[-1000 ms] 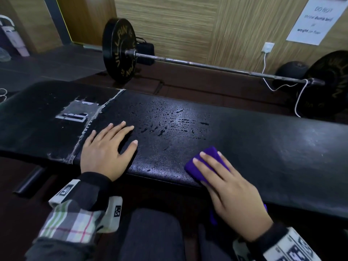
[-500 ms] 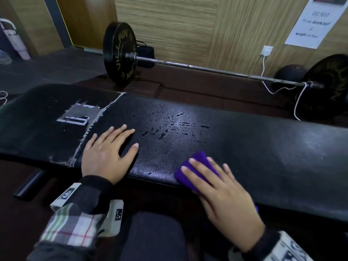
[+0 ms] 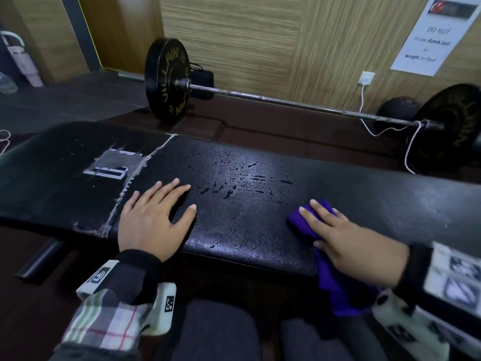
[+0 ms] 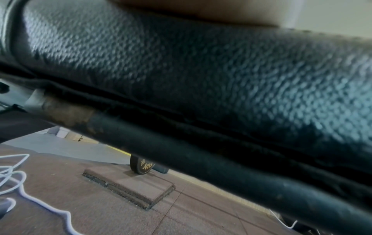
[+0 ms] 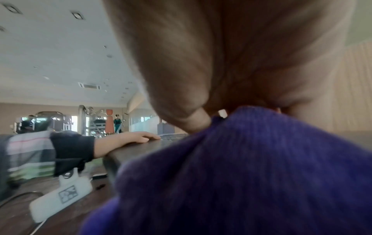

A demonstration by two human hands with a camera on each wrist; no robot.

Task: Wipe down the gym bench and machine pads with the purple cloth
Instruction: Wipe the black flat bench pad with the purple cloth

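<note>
Two hands down on black gym bench. Left hand flat on pad just right of worn, torn patch; fingers straight and slightly spread, thumb out to the side, nothing held. Seen also from right wrist view as left hand resting over near edge of bench, dark cuff and plaid sleeve behind it. Right hand pressing purple cloth flat against pad near its front edge; fingers extended and a little apart on top of cloth, thumb low on near side. Part of cloth spread under fingertips, rest hanging off front edge below the wrist. Close up in right wrist view: purple cloth bunched under palm of right hand, draped over bench edge; fingertips themselves hidden there. Scatter of water droplets on pad between the two hands, nearer far side, apart from cloth. Left wrist view mostly filled by grained side of bench and a dark frame tube beneath it, with white cable on tiled floor. Beyond bench, barbell on floor along wooden wall, black plate at its left end, white cord running from wall socket, paper notice above.
</note>
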